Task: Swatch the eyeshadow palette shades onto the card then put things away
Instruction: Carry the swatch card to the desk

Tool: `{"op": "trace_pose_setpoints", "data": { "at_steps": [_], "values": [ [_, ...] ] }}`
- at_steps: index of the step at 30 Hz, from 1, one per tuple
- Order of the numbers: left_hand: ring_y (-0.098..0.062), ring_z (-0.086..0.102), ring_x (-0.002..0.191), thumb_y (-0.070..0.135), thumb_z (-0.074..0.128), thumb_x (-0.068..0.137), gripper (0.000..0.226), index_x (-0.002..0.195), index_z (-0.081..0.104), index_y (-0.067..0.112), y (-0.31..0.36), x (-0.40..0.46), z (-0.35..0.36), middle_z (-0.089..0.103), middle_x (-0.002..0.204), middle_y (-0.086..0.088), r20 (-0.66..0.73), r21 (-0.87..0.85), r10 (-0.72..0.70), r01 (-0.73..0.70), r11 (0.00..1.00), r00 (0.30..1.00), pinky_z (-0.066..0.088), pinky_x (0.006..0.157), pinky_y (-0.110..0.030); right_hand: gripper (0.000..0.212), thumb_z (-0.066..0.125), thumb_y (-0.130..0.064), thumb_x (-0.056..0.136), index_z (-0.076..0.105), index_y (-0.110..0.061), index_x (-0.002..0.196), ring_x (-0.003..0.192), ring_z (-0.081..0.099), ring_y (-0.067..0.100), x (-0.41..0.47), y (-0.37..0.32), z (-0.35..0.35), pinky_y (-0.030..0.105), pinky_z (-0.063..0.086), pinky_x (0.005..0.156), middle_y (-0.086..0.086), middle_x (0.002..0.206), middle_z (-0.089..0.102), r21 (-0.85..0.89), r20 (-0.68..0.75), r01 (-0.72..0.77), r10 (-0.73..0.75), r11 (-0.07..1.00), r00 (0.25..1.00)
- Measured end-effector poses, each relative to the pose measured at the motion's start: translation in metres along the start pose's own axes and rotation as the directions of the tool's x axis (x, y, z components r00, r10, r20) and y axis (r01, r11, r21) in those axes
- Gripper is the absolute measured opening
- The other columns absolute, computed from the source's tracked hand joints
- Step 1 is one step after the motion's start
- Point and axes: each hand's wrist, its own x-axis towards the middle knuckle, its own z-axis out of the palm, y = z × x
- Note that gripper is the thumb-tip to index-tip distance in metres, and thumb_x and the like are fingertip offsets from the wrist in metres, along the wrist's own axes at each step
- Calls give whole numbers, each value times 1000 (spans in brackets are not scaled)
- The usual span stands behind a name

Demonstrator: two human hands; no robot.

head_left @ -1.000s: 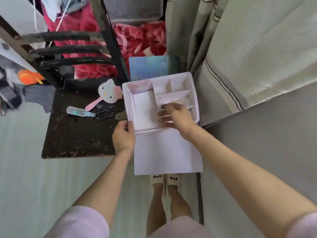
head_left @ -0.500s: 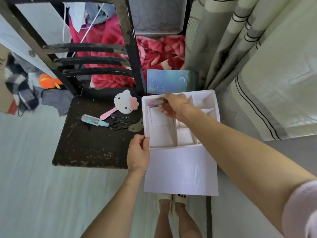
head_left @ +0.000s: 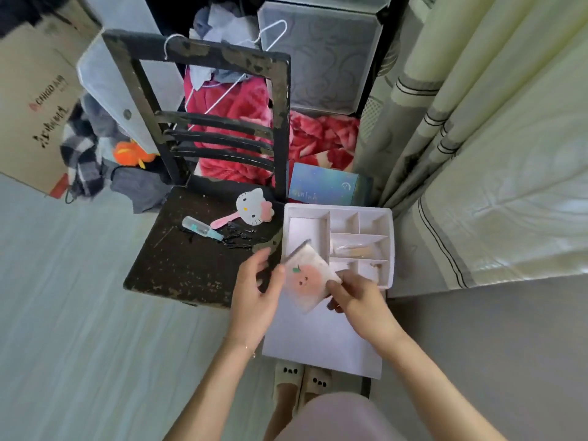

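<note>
A small square white palette with a peach face on its lid (head_left: 305, 281) is held tilted above the front of a white compartment box (head_left: 389, 249). My right hand (head_left: 356, 300) pinches its lower right corner. My left hand (head_left: 257, 291) touches its left edge with the thumb, the fingers loosely spread. Below the box lies a plain white card (head_left: 321, 342). One compartment holds a small clear packet (head_left: 353, 249).
A worn black chair (head_left: 191, 265) stands left of the box, carrying a cat-face hand mirror (head_left: 251, 206), a clear tube (head_left: 200, 229) and several black hairpins (head_left: 238, 240). A blue box (head_left: 324, 186) leans behind. Curtains hang at right. My feet (head_left: 302, 380) are below the card.
My right hand has lifted the peach palette out of the box's back left compartment and brought it forward. My left hand has left the box's corner and come up to the palette.
</note>
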Motion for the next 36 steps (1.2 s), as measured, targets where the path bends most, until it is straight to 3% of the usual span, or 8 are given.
{"op": "trace_pose_setpoints", "data": {
  "at_steps": [5, 9, 12, 16, 19, 23, 30, 36],
  "values": [
    [-10, 60, 98, 9, 60, 84, 25, 100, 57, 28, 24, -62, -26, 65, 102, 5, 32, -32, 1, 0, 999, 1000, 47, 81, -19, 17, 48, -18, 93, 56, -23, 79, 70, 56, 16, -49, -13, 16, 15, 37, 59, -7, 66, 56, -271, 120, 161, -133, 949, 984],
    [-13, 63, 90, 6, 59, 85, 16, 95, 58, 18, 30, -97, -45, 67, 93, 1, -60, -149, -61, 52, 987, 996, 50, 77, -24, 7, 59, -27, 86, 53, -26, 89, 63, 52, 3, -76, -19, 26, 16, 41, 61, -8, 71, 58, -158, 5, 141, -142, 977, 990],
    [-12, 65, 89, 9, 58, 86, 12, 97, 61, 14, 36, -120, -53, 70, 94, -1, -147, -437, -194, 113, 892, 970, 52, 69, -19, 24, 60, -29, 86, 54, -19, 106, 69, 57, 10, -89, -27, 32, 22, 47, 67, 1, 84, 61, -33, 206, 38, -30, 999, 978],
    [-17, 66, 89, 8, 58, 86, 13, 99, 62, 9, 43, -147, -57, 71, 95, -5, -283, -626, -322, 80, 776, 904, 54, 78, -32, 16, 56, -16, 89, 62, -1, 86, 58, 54, 13, -101, -38, 49, 21, 46, 58, 4, 67, 62, 55, 386, 124, -136, 991, 912],
    [-6, 66, 82, 9, 58, 87, 11, 92, 63, 17, 37, -172, -61, 72, 86, 5, -389, -605, -360, 59, 794, 848, 53, 70, -23, 23, 54, -14, 91, 59, 7, 81, 57, 50, 13, -103, -35, 62, 25, 43, 57, 13, 66, 58, -63, 475, 229, -173, 971, 863],
    [2, 61, 87, 19, 57, 89, 15, 102, 60, 25, 7, -207, -70, 64, 98, 13, -435, -444, -393, 186, 876, 810, 45, 68, -4, 16, 51, -18, 92, 62, -11, 83, 62, 60, 19, -90, -19, 67, 33, 47, 60, 13, 77, 68, -295, 538, 326, -125, 898, 834],
    [-18, 60, 95, 19, 51, 92, 18, 109, 58, 20, -63, -290, -74, 63, 102, -2, -489, -398, -640, 502, 768, 593, 46, 87, -31, 8, 45, -17, 94, 53, -17, 91, 64, 63, 13, -75, 25, 47, 32, 49, 63, -1, 68, 66, -572, 407, 369, -136, 733, 903],
    [-16, 65, 71, 10, 51, 90, 14, 99, 62, 12, -111, -365, -85, 67, 81, -1, -504, -592, -772, 496, 635, 387, 49, 71, -33, 16, 43, -15, 94, 55, -7, 86, 69, 60, 21, -78, 27, 76, 37, 46, 71, 2, 66, 64, -650, 342, 334, -130, 683, 931]
  ]
}}
